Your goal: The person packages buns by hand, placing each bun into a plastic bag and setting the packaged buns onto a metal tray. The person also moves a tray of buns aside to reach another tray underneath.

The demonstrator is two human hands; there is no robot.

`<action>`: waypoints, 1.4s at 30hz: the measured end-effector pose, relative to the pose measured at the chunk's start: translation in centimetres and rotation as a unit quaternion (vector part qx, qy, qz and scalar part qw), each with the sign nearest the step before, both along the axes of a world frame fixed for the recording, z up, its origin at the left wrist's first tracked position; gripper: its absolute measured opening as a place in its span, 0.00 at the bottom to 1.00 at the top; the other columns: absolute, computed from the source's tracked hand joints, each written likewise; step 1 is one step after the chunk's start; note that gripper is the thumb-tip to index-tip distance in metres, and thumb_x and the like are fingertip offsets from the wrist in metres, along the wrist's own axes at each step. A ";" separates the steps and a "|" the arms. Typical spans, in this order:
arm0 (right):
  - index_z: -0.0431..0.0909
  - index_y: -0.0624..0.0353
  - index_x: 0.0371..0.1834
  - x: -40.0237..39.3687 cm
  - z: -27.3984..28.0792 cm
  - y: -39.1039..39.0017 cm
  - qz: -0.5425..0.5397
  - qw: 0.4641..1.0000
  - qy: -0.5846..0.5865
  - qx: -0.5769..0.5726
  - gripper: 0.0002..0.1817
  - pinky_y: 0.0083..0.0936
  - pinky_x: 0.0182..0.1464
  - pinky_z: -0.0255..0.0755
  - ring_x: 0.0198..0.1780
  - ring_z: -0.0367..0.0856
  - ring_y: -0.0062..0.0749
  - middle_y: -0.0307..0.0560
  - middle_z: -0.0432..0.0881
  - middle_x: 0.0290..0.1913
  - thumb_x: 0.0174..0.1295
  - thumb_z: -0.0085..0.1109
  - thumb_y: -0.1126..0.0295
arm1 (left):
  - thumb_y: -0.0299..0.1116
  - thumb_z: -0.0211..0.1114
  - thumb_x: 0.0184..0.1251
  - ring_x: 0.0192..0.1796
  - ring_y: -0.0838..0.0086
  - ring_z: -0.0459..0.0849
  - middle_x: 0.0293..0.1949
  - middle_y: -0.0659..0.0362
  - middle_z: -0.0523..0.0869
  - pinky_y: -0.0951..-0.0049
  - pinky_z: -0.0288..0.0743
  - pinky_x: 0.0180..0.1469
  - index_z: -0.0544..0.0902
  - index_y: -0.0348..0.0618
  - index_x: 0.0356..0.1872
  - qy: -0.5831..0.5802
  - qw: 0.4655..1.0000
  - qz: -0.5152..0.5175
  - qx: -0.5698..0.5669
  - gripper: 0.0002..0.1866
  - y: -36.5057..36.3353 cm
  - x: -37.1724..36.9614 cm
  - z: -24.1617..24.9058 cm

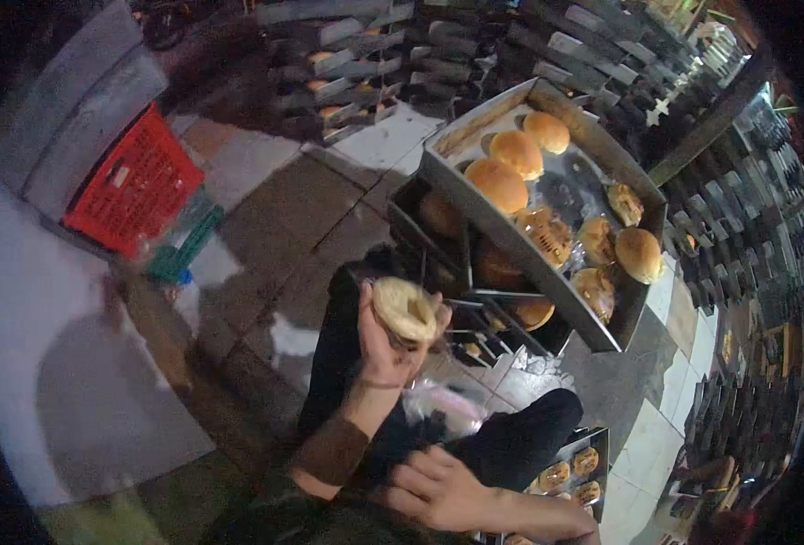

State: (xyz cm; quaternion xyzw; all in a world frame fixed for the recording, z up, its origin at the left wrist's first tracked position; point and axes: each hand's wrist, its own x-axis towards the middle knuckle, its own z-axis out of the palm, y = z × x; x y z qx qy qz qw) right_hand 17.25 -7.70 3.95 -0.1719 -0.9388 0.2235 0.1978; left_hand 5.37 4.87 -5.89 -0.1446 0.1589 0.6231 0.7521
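My left hand (393,357) is raised in the middle of the view, with its fingers around a pale bread bun (404,311). A dark opening shows in the bun's side. My right hand (436,489) is lower, over my lap, with the fingers curled. What it holds, if anything, is hidden. Just above it, a clear plastic bag (447,406) with a pinkish strip lies by my dark-clothed legs. To the right of my left hand stands a metal tray (520,259) with several golden buns (496,185). Some other breads (545,236) in it look wrapped in clear plastic.
More trays are stacked under the big one. Another tray (602,447) of small browned breads sits at the lower right. A red plastic basket (134,186) and a green one (184,245) stand at the left. Dark stacked trays (729,195) line the back and right.
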 end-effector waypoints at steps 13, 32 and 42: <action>0.66 0.62 0.36 5.2 -4.5 3.3 -0.277 0.959 0.048 -0.023 0.14 0.27 0.29 0.72 0.30 0.77 0.36 0.49 0.75 0.32 0.49 0.62 0.79 | 0.59 0.44 0.62 0.51 0.57 0.75 0.45 0.53 0.76 0.47 0.71 0.49 0.71 0.46 0.48 0.111 0.992 -0.046 0.038 0.27 -1.7 1.0 6.1; 0.65 0.63 0.55 -0.4 -10.0 3.6 -0.359 0.738 0.268 -0.505 0.23 0.25 0.53 0.62 0.50 0.69 0.32 0.47 0.72 0.48 0.63 0.46 0.58 | 0.37 0.54 0.65 0.46 0.78 0.75 0.43 0.58 0.79 0.74 0.71 0.47 0.75 0.38 0.45 0.628 0.751 -0.171 0.114 0.14 -10.4 -7.4 2.0; 0.71 0.65 0.25 -2.3 -3.7 4.3 -0.346 0.912 0.194 -0.110 0.03 0.23 0.33 0.67 0.29 0.73 0.33 0.46 0.71 0.25 0.54 0.53 0.80 | 0.28 0.59 0.60 0.33 0.73 0.77 0.30 0.57 0.79 0.76 0.70 0.34 0.78 0.36 0.34 0.771 0.623 -0.019 0.133 0.05 -11.1 -7.8 4.3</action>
